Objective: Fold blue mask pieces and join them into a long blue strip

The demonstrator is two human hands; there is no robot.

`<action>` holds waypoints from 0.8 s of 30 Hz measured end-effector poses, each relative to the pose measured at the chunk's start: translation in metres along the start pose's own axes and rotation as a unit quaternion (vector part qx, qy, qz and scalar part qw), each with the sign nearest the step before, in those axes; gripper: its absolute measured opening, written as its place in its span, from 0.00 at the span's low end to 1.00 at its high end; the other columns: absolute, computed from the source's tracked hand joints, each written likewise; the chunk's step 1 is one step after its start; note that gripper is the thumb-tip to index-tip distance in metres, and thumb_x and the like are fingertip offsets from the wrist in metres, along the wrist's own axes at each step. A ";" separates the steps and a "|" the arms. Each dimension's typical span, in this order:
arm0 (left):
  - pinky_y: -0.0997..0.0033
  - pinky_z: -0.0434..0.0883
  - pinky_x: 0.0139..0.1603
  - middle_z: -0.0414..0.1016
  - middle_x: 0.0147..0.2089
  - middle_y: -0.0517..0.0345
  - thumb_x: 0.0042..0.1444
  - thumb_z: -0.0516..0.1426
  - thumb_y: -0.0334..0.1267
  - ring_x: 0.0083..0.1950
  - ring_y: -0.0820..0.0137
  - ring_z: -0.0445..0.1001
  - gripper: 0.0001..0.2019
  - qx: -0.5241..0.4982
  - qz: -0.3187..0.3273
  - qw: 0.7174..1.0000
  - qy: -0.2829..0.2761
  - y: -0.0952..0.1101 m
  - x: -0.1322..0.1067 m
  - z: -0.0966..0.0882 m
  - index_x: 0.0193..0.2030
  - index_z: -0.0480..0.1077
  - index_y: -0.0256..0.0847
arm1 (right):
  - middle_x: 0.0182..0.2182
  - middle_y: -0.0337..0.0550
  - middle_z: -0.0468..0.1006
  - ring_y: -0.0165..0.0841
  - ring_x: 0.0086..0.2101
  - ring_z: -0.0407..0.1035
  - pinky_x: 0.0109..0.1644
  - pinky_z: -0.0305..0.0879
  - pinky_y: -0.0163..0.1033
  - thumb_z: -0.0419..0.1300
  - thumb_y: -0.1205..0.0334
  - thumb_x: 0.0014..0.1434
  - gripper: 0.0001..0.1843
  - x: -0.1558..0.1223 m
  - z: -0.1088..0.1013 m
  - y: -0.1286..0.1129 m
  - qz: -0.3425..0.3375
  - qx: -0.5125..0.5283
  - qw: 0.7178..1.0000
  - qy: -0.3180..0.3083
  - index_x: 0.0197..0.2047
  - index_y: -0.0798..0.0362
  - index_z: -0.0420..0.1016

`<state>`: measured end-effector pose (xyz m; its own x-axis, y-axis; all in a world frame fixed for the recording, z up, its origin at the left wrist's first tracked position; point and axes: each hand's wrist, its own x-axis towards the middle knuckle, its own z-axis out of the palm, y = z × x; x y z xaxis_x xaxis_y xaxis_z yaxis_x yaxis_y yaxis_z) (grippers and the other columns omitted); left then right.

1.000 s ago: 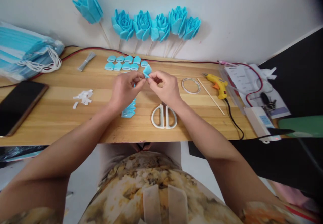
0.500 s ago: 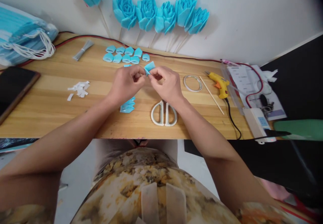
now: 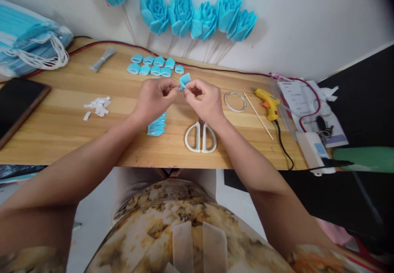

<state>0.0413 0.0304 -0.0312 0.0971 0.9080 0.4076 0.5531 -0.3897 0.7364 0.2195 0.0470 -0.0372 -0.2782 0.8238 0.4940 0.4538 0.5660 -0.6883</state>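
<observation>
My left hand [image 3: 155, 98] and my right hand [image 3: 205, 100] meet above the wooden desk [image 3: 61, 129], fingertips pinched together on a small folded blue piece [image 3: 185, 79] that sticks up between them. A stack of flat blue cut pieces [image 3: 156, 126] lies just below my left hand. White-handled scissors [image 3: 200, 136] lie under my right wrist. Behind my hands sit two short rows of folded blue petals [image 3: 153, 66].
Blue flowers on sticks [image 3: 197, 16] lean against the wall. A pack of blue face masks [image 3: 27, 45] and a phone [image 3: 18, 106] are at the left. White scraps [image 3: 97, 106], a tape ring [image 3: 235, 101], a stick [image 3: 257, 115], a yellow glue gun [image 3: 267, 100] and a power strip [image 3: 314, 150] also lie here.
The hands stay pinched on the blue piece and have worked it slightly; the piece now stands a little more upright. The camera has tilted down a little since the earliest frame.
</observation>
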 end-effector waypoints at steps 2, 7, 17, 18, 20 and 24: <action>0.69 0.62 0.34 0.70 0.25 0.61 0.56 0.56 0.37 0.29 0.71 0.66 0.07 -0.013 -0.004 1.000 0.005 0.000 0.001 0.000 0.29 0.74 0.42 | 0.26 0.34 0.73 0.28 0.28 0.66 0.37 0.63 0.36 0.62 0.62 0.61 0.06 0.001 0.000 0.000 0.018 0.032 0.999 -0.002 0.32 0.51 0.73; 0.70 0.58 0.30 0.66 0.22 0.63 0.54 0.58 0.38 0.26 0.72 0.61 0.07 -0.083 -0.032 0.996 0.008 0.002 0.004 0.001 0.27 0.75 0.42 | 0.25 0.34 0.72 0.27 0.27 0.64 0.34 0.61 0.35 0.63 0.58 0.60 0.08 0.003 -0.001 0.001 0.052 0.097 0.994 -0.003 0.32 0.51 0.73; 0.71 0.59 0.28 0.63 0.17 0.62 0.65 0.58 0.49 0.22 0.75 0.59 0.21 -0.273 -0.093 0.954 0.079 -0.012 0.020 -0.010 0.25 0.75 0.40 | 0.26 0.35 0.73 0.28 0.29 0.66 0.37 0.64 0.36 0.64 0.46 0.57 0.16 0.014 -0.003 0.022 0.096 0.202 0.974 0.023 0.30 0.50 0.71; 0.71 0.59 0.28 0.63 0.17 0.62 0.66 0.58 0.48 0.22 0.75 0.59 0.21 -0.266 -0.095 0.956 0.087 -0.013 0.021 -0.010 0.25 0.75 0.40 | 0.26 0.35 0.73 0.28 0.29 0.66 0.37 0.65 0.36 0.65 0.47 0.56 0.15 0.014 -0.004 0.023 0.100 0.205 0.973 0.027 0.29 0.50 0.72; 0.71 0.59 0.29 0.61 0.18 0.64 0.68 0.57 0.42 0.23 0.75 0.60 0.19 -0.240 -0.103 0.961 0.089 -0.014 0.021 -0.010 0.25 0.74 0.39 | 0.24 0.34 0.73 0.28 0.28 0.66 0.36 0.65 0.36 0.66 0.52 0.55 0.12 0.014 -0.008 0.024 0.111 0.200 0.972 0.046 0.28 0.51 0.73; 0.71 0.63 0.33 0.65 0.21 0.65 0.72 0.52 0.35 0.26 0.74 0.64 0.20 -0.189 -0.080 0.977 0.064 -0.004 0.021 -0.009 0.27 0.75 0.39 | 0.24 0.36 0.74 0.28 0.27 0.68 0.38 0.66 0.38 0.67 0.64 0.56 0.07 0.013 -0.014 0.024 0.161 0.153 0.971 0.087 0.27 0.51 0.76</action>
<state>0.0341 0.0493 -0.0206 -0.0833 0.9443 0.3184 0.2062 -0.2963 0.9326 0.2386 0.0709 -0.0402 -0.0033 0.9569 0.2903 0.2140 0.2843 -0.9346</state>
